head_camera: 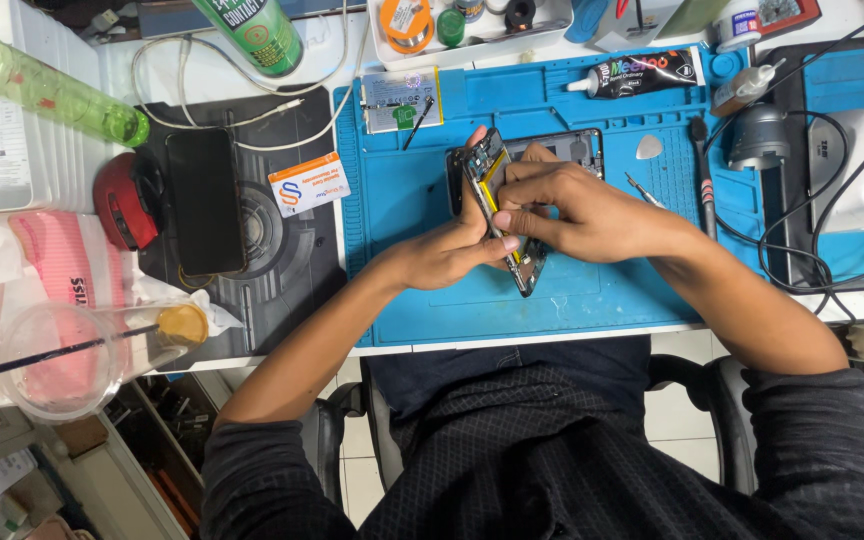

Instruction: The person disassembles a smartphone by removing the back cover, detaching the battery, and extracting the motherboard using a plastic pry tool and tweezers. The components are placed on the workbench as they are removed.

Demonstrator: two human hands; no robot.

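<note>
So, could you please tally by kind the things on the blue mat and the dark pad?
Opened phone held tilted by left hand and right hand: 1
Intact black phone: 1
Black glue tube: 1
Guitar-pick-shaped opener: 1
Orange-and-white card: 1
Total: 5

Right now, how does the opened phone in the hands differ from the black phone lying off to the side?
The opened phone is held tilted on edge over the blue repair mat by the left hand and right hand; the black phone lies flat and untouched on the dark mat. The opened phone shows internal parts and a yellow strip; the black phone shows only a plain dark face. Both are slim rectangles.
</note>
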